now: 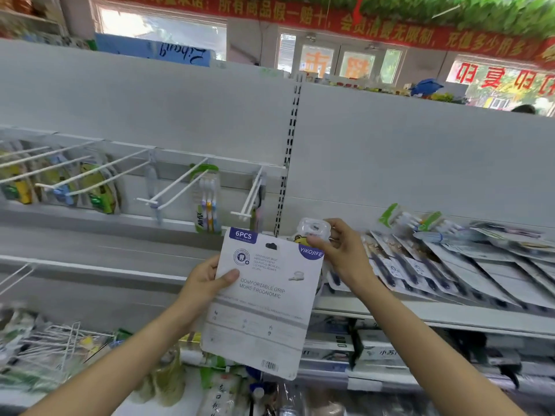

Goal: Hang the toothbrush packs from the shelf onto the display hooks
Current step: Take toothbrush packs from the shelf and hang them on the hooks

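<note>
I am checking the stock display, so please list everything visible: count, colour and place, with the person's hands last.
Held toothbrush pack: one, white with purple corners, centre, back side showing.
Small pack: one, clear and yellow, behind the held pack's top right corner.
Packs on shelf: many, mostly white, lying overlapped, right.
Display hooks: several, white, left panel.
Hanging toothbrush pack: one, green-topped, on a middle hook.
Hanging packs: several, green and yellow, far left.
Left hand: holds the pack's left edge.
Right hand: fingers pinch its top right corner.
</note>
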